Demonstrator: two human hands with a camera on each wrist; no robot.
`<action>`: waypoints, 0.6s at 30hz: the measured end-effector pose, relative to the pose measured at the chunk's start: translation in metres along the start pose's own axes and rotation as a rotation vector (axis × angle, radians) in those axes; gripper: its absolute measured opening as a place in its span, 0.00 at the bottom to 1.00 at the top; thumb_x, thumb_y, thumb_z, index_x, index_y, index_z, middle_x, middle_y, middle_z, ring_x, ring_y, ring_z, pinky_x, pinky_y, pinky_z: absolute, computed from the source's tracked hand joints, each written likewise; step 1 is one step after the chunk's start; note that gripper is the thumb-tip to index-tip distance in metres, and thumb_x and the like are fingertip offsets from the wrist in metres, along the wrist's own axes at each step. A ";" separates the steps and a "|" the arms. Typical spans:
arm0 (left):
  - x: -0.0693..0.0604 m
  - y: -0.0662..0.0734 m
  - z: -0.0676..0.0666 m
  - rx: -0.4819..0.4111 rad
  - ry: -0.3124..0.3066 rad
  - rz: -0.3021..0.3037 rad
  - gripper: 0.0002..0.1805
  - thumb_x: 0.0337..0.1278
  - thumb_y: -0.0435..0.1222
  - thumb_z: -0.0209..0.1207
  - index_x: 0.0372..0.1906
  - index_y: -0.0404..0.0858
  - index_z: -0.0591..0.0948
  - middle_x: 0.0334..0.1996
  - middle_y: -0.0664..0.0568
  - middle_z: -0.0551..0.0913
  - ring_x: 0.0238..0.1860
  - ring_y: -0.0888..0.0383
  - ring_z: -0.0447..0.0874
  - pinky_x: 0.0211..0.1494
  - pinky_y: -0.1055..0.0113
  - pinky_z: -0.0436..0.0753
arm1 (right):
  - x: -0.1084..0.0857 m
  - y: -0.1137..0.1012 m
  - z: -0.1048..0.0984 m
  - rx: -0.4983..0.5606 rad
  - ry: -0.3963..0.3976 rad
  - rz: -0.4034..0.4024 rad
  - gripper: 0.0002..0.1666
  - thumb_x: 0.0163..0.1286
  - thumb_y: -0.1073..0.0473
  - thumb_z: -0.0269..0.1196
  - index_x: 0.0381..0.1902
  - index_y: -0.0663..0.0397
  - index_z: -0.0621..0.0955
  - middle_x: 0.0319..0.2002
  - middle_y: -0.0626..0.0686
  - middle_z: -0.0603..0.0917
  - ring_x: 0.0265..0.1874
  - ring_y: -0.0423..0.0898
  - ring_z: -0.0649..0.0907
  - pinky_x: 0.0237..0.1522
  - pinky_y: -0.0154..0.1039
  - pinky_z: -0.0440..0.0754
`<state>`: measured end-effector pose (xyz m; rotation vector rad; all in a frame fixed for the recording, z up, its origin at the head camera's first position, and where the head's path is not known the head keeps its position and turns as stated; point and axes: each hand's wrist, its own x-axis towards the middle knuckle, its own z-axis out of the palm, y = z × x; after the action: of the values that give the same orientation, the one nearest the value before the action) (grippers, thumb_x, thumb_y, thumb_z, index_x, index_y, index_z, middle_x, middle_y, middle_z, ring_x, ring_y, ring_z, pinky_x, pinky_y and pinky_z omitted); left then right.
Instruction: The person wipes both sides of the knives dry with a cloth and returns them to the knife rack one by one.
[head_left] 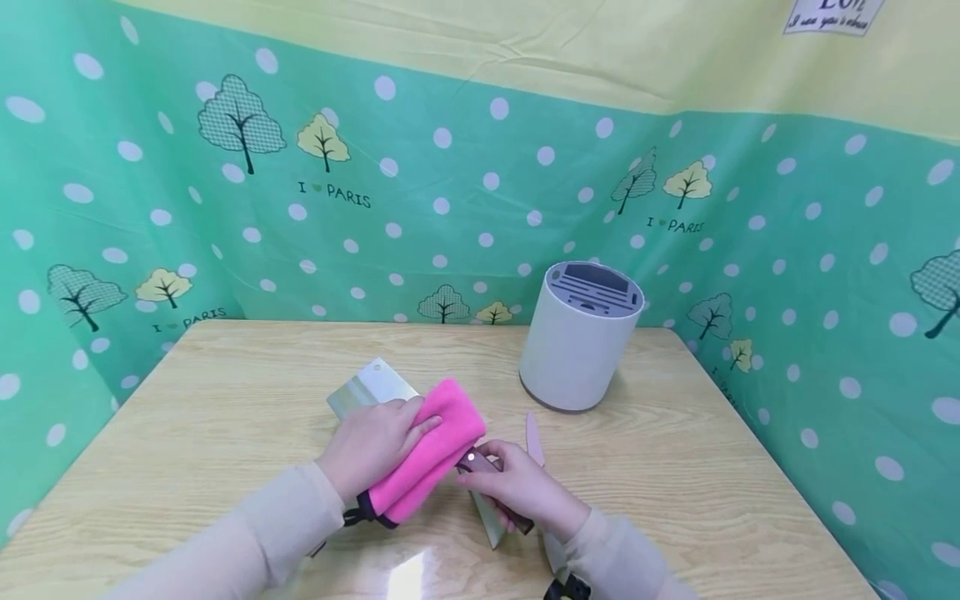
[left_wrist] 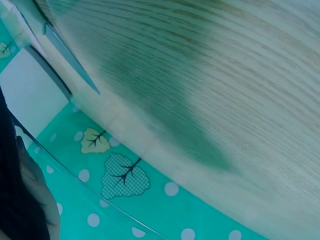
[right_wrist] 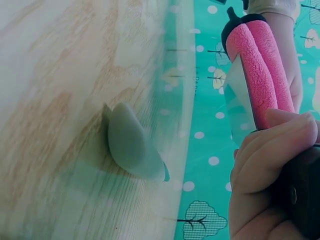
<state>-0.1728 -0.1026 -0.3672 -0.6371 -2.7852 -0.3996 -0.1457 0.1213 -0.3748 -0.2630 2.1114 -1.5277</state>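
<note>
My left hand (head_left: 375, 442) grips a folded bright pink cloth (head_left: 442, 450) with a dark edge and strap. The cloth lies over the blade of a cleaver (head_left: 382, 382), whose far corner with a small hole shows beyond my left hand. My right hand (head_left: 521, 483) holds the cleaver's dark brown handle (right_wrist: 305, 185). In the right wrist view, part of the bare blade (right_wrist: 240, 100) shows beside the cloth. A narrow pale green blade (head_left: 489, 517) shows below the right hand. Next to that hand lies a pale pink knife (head_left: 533, 437), partly hidden by the wrist.
A white round knife block (head_left: 577, 342) with a slotted grey top stands at the back right of the wooden table (head_left: 255, 392). A smooth pale grey-green object (right_wrist: 132, 142) lies on the table in the right wrist view. Green dotted curtain (head_left: 465, 183) hangs behind.
</note>
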 end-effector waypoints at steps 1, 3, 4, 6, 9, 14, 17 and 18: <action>0.000 -0.001 0.000 -0.003 0.000 -0.002 0.12 0.71 0.50 0.53 0.40 0.46 0.78 0.20 0.59 0.75 0.20 0.64 0.71 0.22 0.69 0.72 | 0.000 -0.001 0.000 0.001 0.000 -0.002 0.25 0.67 0.54 0.64 0.55 0.64 0.73 0.12 0.47 0.71 0.05 0.36 0.67 0.07 0.29 0.68; 0.001 -0.002 -0.001 -0.004 0.001 -0.004 0.12 0.71 0.50 0.53 0.39 0.46 0.77 0.20 0.59 0.75 0.20 0.64 0.70 0.22 0.69 0.72 | -0.002 -0.001 0.000 0.007 0.001 -0.006 0.25 0.66 0.54 0.65 0.54 0.64 0.72 0.12 0.47 0.71 0.05 0.36 0.67 0.07 0.29 0.68; 0.001 -0.003 -0.001 -0.004 0.002 -0.007 0.12 0.71 0.50 0.53 0.39 0.46 0.77 0.20 0.59 0.75 0.20 0.64 0.70 0.22 0.69 0.71 | -0.002 -0.001 0.000 0.009 0.000 -0.007 0.24 0.66 0.54 0.65 0.53 0.64 0.72 0.12 0.47 0.71 0.05 0.36 0.67 0.07 0.29 0.68; 0.001 -0.005 -0.002 -0.002 0.005 -0.012 0.12 0.71 0.50 0.54 0.38 0.47 0.77 0.20 0.59 0.74 0.20 0.63 0.70 0.22 0.68 0.71 | -0.002 -0.001 0.000 0.012 0.000 -0.005 0.25 0.66 0.54 0.65 0.53 0.64 0.72 0.13 0.47 0.71 0.05 0.36 0.68 0.08 0.29 0.68; 0.001 -0.008 -0.002 0.014 0.010 -0.017 0.12 0.71 0.50 0.54 0.37 0.47 0.76 0.20 0.59 0.73 0.19 0.63 0.69 0.21 0.69 0.70 | -0.002 0.000 0.000 0.014 -0.004 0.001 0.26 0.66 0.54 0.65 0.55 0.63 0.72 0.14 0.47 0.72 0.05 0.36 0.68 0.08 0.29 0.68; 0.001 -0.011 -0.002 0.036 0.011 -0.025 0.13 0.71 0.51 0.53 0.36 0.47 0.76 0.19 0.59 0.73 0.19 0.63 0.69 0.21 0.68 0.70 | -0.002 0.001 0.001 0.013 -0.009 -0.003 0.28 0.66 0.54 0.65 0.57 0.64 0.71 0.14 0.48 0.72 0.05 0.36 0.68 0.08 0.29 0.68; 0.001 -0.013 -0.003 0.040 0.010 -0.030 0.13 0.71 0.52 0.53 0.37 0.47 0.76 0.19 0.59 0.73 0.19 0.64 0.69 0.20 0.68 0.70 | -0.003 0.002 0.002 0.016 -0.015 -0.009 0.28 0.66 0.54 0.65 0.57 0.65 0.70 0.14 0.48 0.72 0.05 0.36 0.68 0.08 0.29 0.68; 0.000 -0.014 -0.003 0.042 0.010 -0.032 0.13 0.71 0.51 0.53 0.37 0.47 0.76 0.19 0.59 0.73 0.19 0.64 0.69 0.20 0.68 0.69 | -0.003 0.002 0.002 0.018 -0.017 -0.012 0.28 0.66 0.55 0.65 0.57 0.65 0.70 0.14 0.48 0.72 0.05 0.36 0.67 0.08 0.29 0.68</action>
<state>-0.1788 -0.1158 -0.3669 -0.5809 -2.7895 -0.3493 -0.1419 0.1218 -0.3757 -0.2815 2.0857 -1.5454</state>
